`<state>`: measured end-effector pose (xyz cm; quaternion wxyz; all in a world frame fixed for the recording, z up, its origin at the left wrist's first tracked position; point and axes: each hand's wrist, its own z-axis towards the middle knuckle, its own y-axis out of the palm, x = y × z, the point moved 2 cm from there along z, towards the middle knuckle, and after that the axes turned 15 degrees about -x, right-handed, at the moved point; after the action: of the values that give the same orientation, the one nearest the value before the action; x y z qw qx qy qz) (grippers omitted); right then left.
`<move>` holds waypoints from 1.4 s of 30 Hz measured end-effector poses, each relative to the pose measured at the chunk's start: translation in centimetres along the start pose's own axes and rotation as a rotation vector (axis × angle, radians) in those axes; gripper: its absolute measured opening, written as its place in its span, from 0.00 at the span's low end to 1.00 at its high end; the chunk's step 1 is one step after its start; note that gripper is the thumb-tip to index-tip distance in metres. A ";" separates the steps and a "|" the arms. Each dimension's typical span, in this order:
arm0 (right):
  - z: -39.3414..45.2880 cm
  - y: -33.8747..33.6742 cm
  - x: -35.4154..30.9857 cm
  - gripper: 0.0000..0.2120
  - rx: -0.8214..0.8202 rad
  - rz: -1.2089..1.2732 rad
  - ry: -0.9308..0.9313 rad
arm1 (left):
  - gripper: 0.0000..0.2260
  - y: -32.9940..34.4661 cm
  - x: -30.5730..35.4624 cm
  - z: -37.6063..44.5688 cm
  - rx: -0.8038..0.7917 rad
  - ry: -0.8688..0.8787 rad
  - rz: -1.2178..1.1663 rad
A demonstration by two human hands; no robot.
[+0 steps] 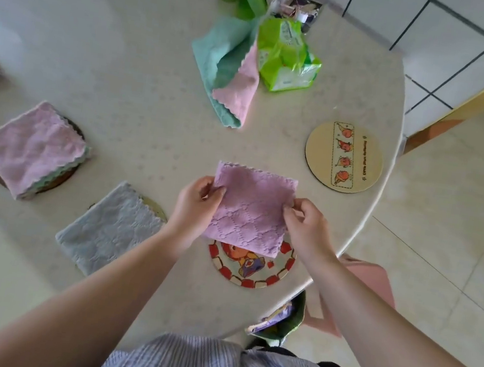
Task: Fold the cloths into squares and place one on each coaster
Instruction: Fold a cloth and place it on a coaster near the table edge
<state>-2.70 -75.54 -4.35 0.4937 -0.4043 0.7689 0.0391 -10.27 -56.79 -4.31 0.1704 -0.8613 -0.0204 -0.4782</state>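
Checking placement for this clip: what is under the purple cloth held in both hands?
Below the purple cloth lies a round coaster with a red-block rim and a cartoon print. Its near half shows; the cloth covers its far part. Whether they touch is unclear.

both hands [198, 202] hold purple cloth [251, 207], above coaster [249, 272]

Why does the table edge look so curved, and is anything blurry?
Head view: the wide-angle lens bows the table rim and floor tiles; soft, even daylight, faint shadows. The purple cloth is fairly sharp, while the far left edge is smeared.
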 end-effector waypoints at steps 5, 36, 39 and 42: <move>1.8 -0.5 0.5 0.04 -0.022 0.024 0.036 | 0.11 0.0 0.2 1.1 0.036 -0.099 0.006; 1.6 3.1 1.6 0.30 -0.147 -1.104 -0.256 | 0.27 2.0 -2.8 0.6 -0.168 0.315 1.104; 1.8 2.0 2.2 0.31 -0.155 -1.137 -0.227 | 0.31 1.6 -2.7 1.0 -0.155 0.246 1.105; 1.3 1.7 2.2 0.33 -0.141 -1.095 -0.181 | 0.33 1.4 -2.6 0.9 -0.145 0.181 1.087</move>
<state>-3.27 -75.13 -7.34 0.4776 -0.7719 0.3966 -0.1372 -10.67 -57.51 -7.33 0.3339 -0.7128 0.4746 -0.3939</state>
